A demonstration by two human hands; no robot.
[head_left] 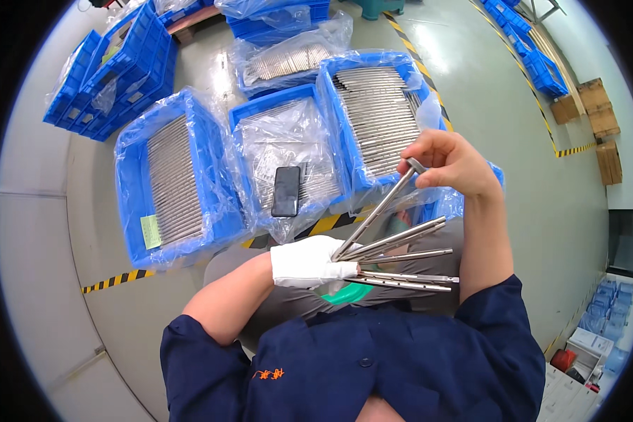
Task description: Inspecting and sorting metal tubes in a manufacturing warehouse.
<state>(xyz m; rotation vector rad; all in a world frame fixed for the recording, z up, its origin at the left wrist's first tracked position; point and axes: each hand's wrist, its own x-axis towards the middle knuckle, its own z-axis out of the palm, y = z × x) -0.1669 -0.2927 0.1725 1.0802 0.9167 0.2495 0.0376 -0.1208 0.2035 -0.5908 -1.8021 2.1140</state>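
Note:
My left hand (308, 261), in a white glove, is shut on a fan of several long metal rods (401, 257) that spread out to the right. My bare right hand (449, 163) pinches the far end of one metal rod (380, 209), which slants up from the gloved hand. Both hands are over my lap, above the grey floor. In front of me stand blue plastic crates lined with clear bags; the right crate (376, 116) and the left crate (169, 179) hold rows of similar metal rods.
A black phone (286, 190) lies on the bag of the middle crate (288, 151). More blue crates (116, 70) are stacked at the far left. Yellow-black floor tape (119, 280) runs under the crates. Cardboard boxes (601, 116) sit at the right.

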